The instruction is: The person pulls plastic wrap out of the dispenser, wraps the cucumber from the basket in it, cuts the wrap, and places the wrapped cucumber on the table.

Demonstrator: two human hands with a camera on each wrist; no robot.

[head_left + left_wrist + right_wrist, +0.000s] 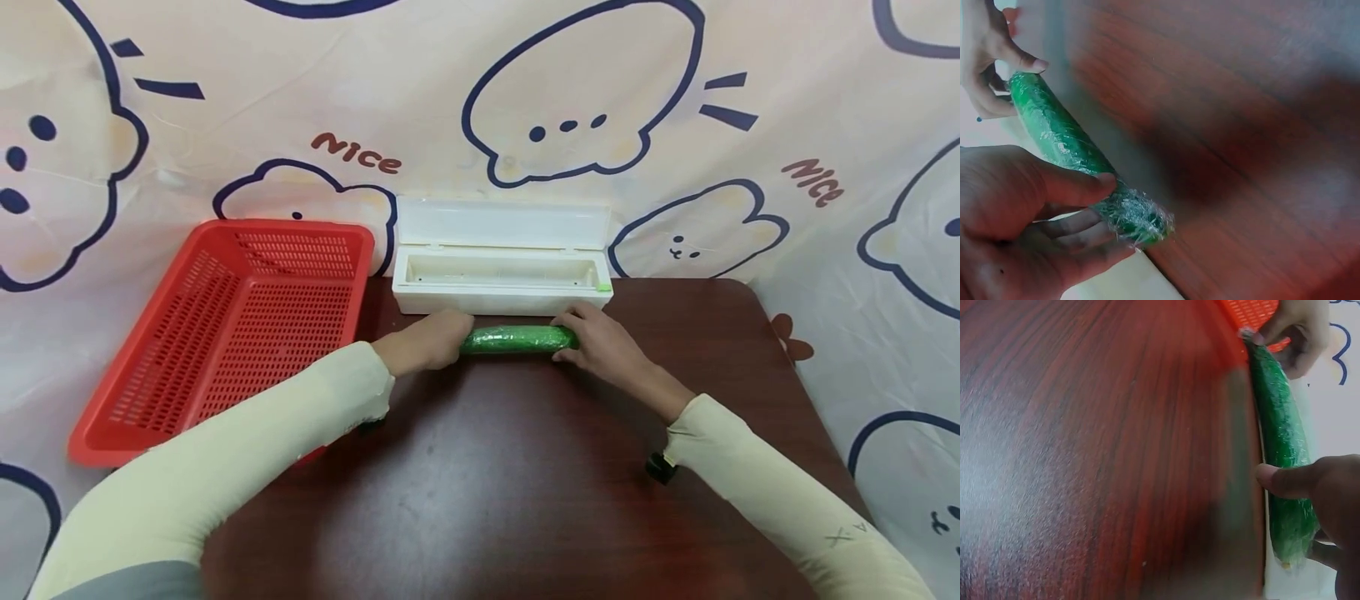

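A green cucumber [517, 339] wrapped in clear plastic film lies sideways between both hands, in front of the white box. My left hand [435, 337] grips its left end, thumb on one side and fingers on the other. Around the right end, my right hand [600, 340] holds it between thumb and fingers. In the left wrist view, crumpled film [1138, 219] bunches over the cucumber's end. The right wrist view shows the cucumber [1280, 425] along its length, with film gathered at its tips.
Behind the cucumber stands a long white box [502, 300], its lid [502, 223] raised. A red plastic basket [352, 308] with slotted walls is at the left. The brown table [495, 483] has a patterned cloth [420, 75] hanging behind it.
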